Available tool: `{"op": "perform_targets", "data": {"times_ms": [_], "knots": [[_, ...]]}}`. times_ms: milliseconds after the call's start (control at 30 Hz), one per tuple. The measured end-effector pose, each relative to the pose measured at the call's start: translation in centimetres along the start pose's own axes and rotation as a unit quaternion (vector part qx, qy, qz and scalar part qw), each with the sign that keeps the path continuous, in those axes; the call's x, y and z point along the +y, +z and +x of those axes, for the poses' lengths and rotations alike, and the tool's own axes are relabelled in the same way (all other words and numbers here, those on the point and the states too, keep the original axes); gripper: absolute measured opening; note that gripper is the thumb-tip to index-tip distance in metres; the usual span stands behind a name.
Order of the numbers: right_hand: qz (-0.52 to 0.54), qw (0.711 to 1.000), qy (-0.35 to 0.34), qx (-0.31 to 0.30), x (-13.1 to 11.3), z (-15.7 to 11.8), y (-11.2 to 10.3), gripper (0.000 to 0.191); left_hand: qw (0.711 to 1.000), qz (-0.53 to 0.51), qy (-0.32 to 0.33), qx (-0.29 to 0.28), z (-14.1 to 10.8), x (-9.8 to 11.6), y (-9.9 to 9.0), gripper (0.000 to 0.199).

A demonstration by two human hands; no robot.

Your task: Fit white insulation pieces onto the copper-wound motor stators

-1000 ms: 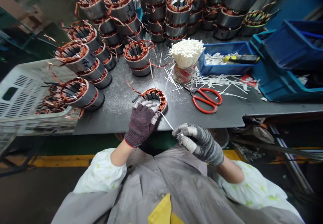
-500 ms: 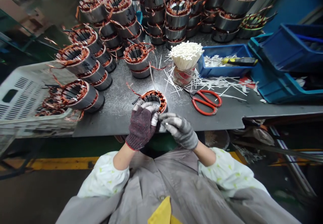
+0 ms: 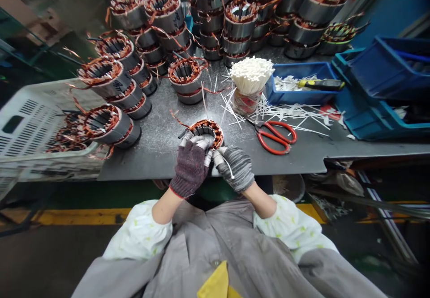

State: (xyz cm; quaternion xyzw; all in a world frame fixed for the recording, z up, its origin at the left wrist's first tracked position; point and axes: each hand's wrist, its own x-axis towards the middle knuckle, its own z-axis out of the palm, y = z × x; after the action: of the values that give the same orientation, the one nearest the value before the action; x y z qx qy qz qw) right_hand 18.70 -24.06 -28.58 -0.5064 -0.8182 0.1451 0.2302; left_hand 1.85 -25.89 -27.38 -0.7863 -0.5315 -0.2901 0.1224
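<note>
A motor stator (image 3: 218, 138) with copper windings and dark slot pieces lies at the near edge of the bench, lit by a bright spot. My left hand (image 3: 191, 161), in a maroon knit glove with white-wrapped fingertips, grips its near left side. Fingers of my right hand (image 3: 237, 168), in a grey glove, are closed on a thin white cable tie (image 3: 230, 167) at the stator's near right side. The tie curves over the glove with its small head hanging free. Both hands' fingertips nearly meet, and the tie's other end is hidden there.
Red-handled scissors (image 3: 277, 138) lie to the right. Beyond them are a bundle of white cable ties (image 3: 250, 76), scattered ties, and a blue tray (image 3: 302, 95) with a yellow cutter (image 3: 319, 84). Stacked stators (image 3: 117, 87) stand left and behind; a white crate (image 3: 27, 123) is far left.
My right hand has turned and moved slightly left, closer to the stator, and the cable tie now shows arching over its glove. My left hand keeps its hold. The view has shifted slightly.
</note>
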Motion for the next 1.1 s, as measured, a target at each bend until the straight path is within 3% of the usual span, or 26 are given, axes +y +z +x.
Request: {"op": "perform_targets", "data": {"times_ms": [67,200,400,533,667,833,967,1100], "knots": [[-0.007,1.000,-0.002,0.016,0.0,-0.3,-0.1,0.036,1.000,-0.011,-0.012,-0.005,-0.1,0.0,-0.1,0.028],[-0.006,0.993,-0.049,0.106,0.4,-0.9,0.5,0.039,0.999,-0.028,-0.015,0.017,0.0,0.4,-0.3,0.033],[0.070,0.988,-0.066,0.123,1.3,-1.0,0.7,0.026,0.995,-0.022,-0.085,0.041,-0.1,0.8,0.0,0.050],[0.144,0.955,-0.230,0.122,3.0,-1.7,-0.4,0.023,0.986,-0.062,-0.151,0.038,-0.5,0.8,0.2,0.052],[0.152,0.937,-0.305,0.080,4.1,-1.2,-0.6,0.027,0.992,-0.009,-0.122,0.039,-0.1,1.5,0.2,0.064],[0.181,0.936,-0.291,0.085,3.9,-0.8,-0.2,0.028,0.991,0.036,-0.120,0.054,0.7,2.2,0.4,0.064],[0.254,0.923,-0.284,0.045,3.8,-0.8,-0.3,0.030,0.991,0.058,-0.097,0.068,0.7,2.1,0.3,0.065],[0.283,0.920,-0.266,0.049,3.6,-1.1,-0.3,0.026,0.992,0.050,-0.102,0.048,0.7,2.2,0.0,0.051]]}}
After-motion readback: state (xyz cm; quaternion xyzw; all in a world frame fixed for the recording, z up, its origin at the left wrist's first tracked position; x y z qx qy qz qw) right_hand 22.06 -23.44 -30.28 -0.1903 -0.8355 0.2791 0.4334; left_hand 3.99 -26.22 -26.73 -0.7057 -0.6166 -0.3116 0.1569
